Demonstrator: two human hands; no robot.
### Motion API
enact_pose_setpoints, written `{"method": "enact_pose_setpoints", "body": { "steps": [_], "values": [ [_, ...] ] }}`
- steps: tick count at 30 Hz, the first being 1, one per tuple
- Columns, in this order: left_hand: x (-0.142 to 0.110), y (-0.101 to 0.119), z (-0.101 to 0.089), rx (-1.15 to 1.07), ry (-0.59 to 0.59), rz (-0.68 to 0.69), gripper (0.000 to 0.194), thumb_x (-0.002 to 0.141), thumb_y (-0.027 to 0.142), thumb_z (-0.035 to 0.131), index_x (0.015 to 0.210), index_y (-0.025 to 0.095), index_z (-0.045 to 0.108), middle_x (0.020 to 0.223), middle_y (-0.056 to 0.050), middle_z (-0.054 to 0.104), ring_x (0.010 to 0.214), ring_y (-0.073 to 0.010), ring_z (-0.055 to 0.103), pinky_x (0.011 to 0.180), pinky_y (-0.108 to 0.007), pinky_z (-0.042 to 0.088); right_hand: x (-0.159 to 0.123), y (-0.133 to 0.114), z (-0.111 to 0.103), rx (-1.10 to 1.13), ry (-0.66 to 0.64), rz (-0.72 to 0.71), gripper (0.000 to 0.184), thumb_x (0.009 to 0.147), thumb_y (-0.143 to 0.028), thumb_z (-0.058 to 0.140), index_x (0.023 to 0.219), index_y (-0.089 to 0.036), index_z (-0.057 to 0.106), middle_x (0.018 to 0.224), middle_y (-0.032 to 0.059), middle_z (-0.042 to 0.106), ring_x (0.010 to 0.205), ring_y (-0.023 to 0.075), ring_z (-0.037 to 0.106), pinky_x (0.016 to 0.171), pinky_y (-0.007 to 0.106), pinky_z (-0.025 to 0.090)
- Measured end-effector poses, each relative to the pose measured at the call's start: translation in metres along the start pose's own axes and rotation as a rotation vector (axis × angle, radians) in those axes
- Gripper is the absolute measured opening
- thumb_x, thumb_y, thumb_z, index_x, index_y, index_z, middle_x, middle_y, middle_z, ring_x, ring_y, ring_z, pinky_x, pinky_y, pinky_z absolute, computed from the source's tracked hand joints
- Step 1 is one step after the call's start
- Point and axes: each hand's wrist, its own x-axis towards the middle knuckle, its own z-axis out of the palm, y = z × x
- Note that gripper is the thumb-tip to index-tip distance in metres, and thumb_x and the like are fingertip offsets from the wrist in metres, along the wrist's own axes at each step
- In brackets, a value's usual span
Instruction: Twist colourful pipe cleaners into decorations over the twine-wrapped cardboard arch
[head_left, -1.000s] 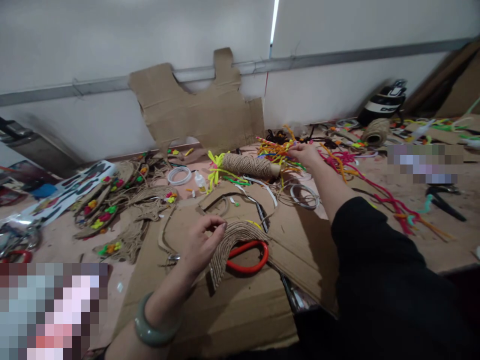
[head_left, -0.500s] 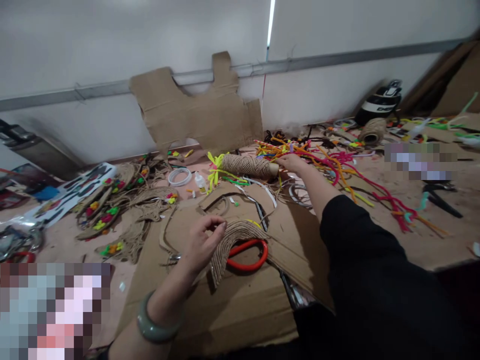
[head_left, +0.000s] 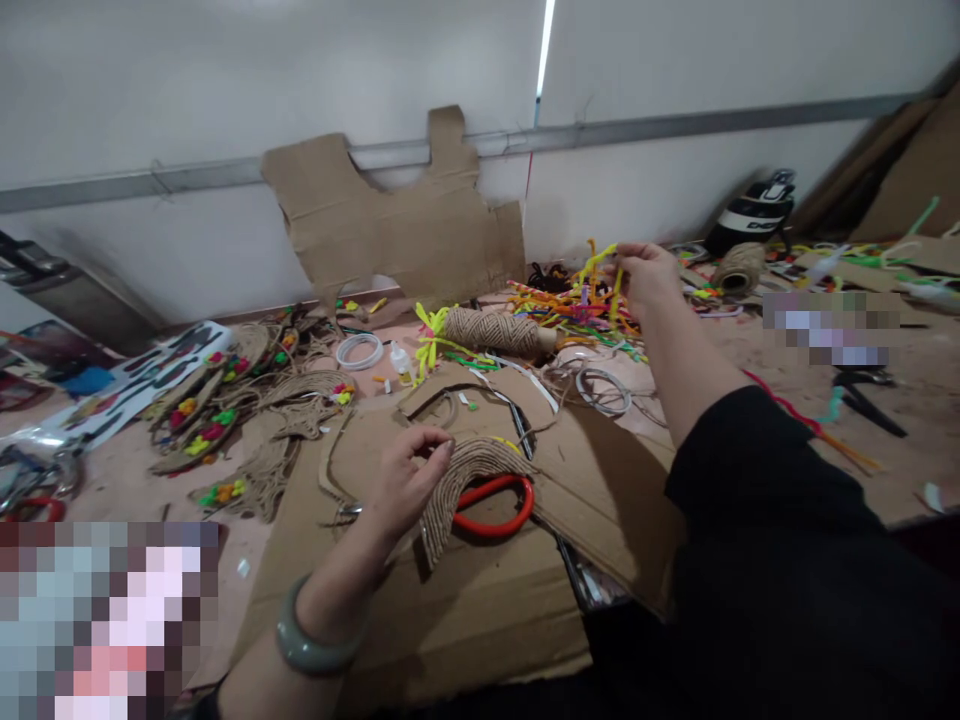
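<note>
My right hand (head_left: 646,278) pinches a bent yellow pipe cleaner (head_left: 600,262) above a heap of coloured pipe cleaners (head_left: 559,298). My left hand (head_left: 412,480) is curled, thumb and forefinger close together, at the left edge of a curved piece covered in rows of twine (head_left: 461,470). Whether anything sits between those fingertips is hidden. Beneath the curved piece, red-handled scissors (head_left: 495,530) lie on a cardboard sheet (head_left: 450,620). Behind these lies a spool of twine (head_left: 491,330), with a yellow pipe-cleaner bundle (head_left: 427,345) at its left end.
Twine-covered shapes with coloured trim (head_left: 202,425) lie at left. A small glue bottle (head_left: 401,360) stands by a white wire coil (head_left: 359,351). Cut cardboard (head_left: 405,230) leans on the wall. A black bottle (head_left: 754,215), a second twine roll (head_left: 740,268) and black-handled scissors (head_left: 870,400) are at right.
My right hand has moved up and to the right from beside the spool, lifting a yellow pipe cleaner out of the heap. Pink and orange stems at right have shifted. My left hand stays put.
</note>
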Motion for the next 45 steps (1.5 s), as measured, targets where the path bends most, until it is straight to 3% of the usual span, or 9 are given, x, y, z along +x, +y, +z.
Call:
{"method": "enact_pose_setpoints", "body": {
  "steps": [4,7,14,18,24,30,37,41,45],
  "values": [
    [0.001,0.0,0.0,-0.012,-0.007,-0.01,0.016,0.08,0.031,0.059,0.076,0.017,0.067,0.068,-0.002,0.066,0.065,-0.014,0.06,0.064,-0.027,0.049,-0.013,-0.036,-0.01,0.125,0.052,0.016,0.026,0.076,0.006,0.046,0.087,-0.016,0.054,0.064,-0.0056,0.053,0.05,0.0067,0.053,0.05,0.021,0.044],
    [0.001,0.0,0.0,-0.015,-0.001,-0.012,0.016,0.079,0.032,0.06,0.076,0.017,0.067,0.069,-0.002,0.067,0.065,-0.0138,0.059,0.064,-0.026,0.049,-0.025,-0.056,-0.019,0.178,0.003,0.07,0.03,0.074,0.008,0.045,0.085,-0.018,0.055,0.066,-0.0055,0.059,0.044,0.0048,0.047,0.04,0.018,0.029],
    [0.001,-0.001,0.002,-0.077,0.002,-0.038,0.018,0.077,0.034,0.062,0.075,0.017,0.067,0.064,-0.002,0.064,0.06,-0.0132,0.056,0.059,-0.025,0.047,-0.043,-0.063,-0.038,0.203,-0.133,-0.016,0.028,0.07,0.003,0.053,0.084,-0.02,0.059,0.072,-0.0031,0.065,0.045,0.0055,0.045,0.039,0.021,0.022],
    [0.004,-0.001,0.002,-0.23,0.014,-0.089,0.016,0.073,0.033,0.066,0.073,0.017,0.066,0.064,-0.001,0.065,0.058,-0.0118,0.055,0.057,-0.024,0.045,-0.071,-0.06,-0.036,0.112,-0.385,-0.088,0.026,0.068,-0.004,0.06,0.089,-0.019,0.062,0.073,-0.0019,0.064,0.044,0.0057,0.043,0.039,0.021,0.024],
    [0.012,-0.001,-0.008,-0.336,0.165,-0.111,0.013,0.067,0.029,0.07,0.068,0.017,0.066,0.063,0.0,0.064,0.06,-0.0108,0.055,0.058,-0.023,0.044,-0.141,-0.075,-0.015,-0.027,-0.545,-0.042,0.022,0.075,0.0,0.055,0.087,-0.015,0.065,0.054,-0.0047,0.053,0.042,0.0052,0.041,0.042,0.023,0.023],
    [0.014,0.002,-0.012,-0.482,0.165,-0.146,0.023,0.075,0.039,0.071,0.068,0.018,0.065,0.065,-0.001,0.066,0.06,-0.0097,0.058,0.06,-0.021,0.046,-0.19,-0.076,-0.003,-0.105,-0.84,-0.075,0.02,0.076,-0.004,0.06,0.092,-0.014,0.068,0.065,-0.0033,0.061,0.049,0.0042,0.044,0.049,0.023,0.034],
    [0.015,0.007,-0.018,-0.736,0.029,-0.322,0.044,0.083,0.061,0.058,0.077,0.019,0.065,0.066,-0.003,0.067,0.066,-0.0126,0.067,0.058,-0.022,0.049,-0.218,-0.075,0.001,-0.27,-1.256,-0.24,0.016,0.079,-0.023,0.062,0.091,-0.023,0.073,0.071,-0.0034,0.066,0.054,0.0071,0.053,0.05,0.022,0.042],
    [0.015,0.008,-0.021,-0.821,0.006,-0.352,0.036,0.082,0.054,0.064,0.077,0.018,0.065,0.067,-0.002,0.067,0.068,-0.0128,0.068,0.058,-0.021,0.051,-0.229,-0.079,0.008,-0.372,-1.347,-0.382,0.016,0.079,-0.028,0.063,0.088,-0.022,0.074,0.073,-0.0017,0.069,0.067,0.0106,0.061,0.061,0.023,0.047],
    [0.014,0.01,-0.023,-0.87,-0.01,-0.383,0.025,0.077,0.04,0.074,0.073,0.017,0.065,0.066,0.0,0.067,0.064,-0.0108,0.067,0.058,-0.02,0.051,-0.237,-0.074,0.014,-0.392,-1.434,-0.368,0.022,0.082,-0.034,0.058,0.093,-0.023,0.074,0.079,-0.0008,0.072,0.074,0.013,0.064,0.068,0.026,0.05]
  ]
}}
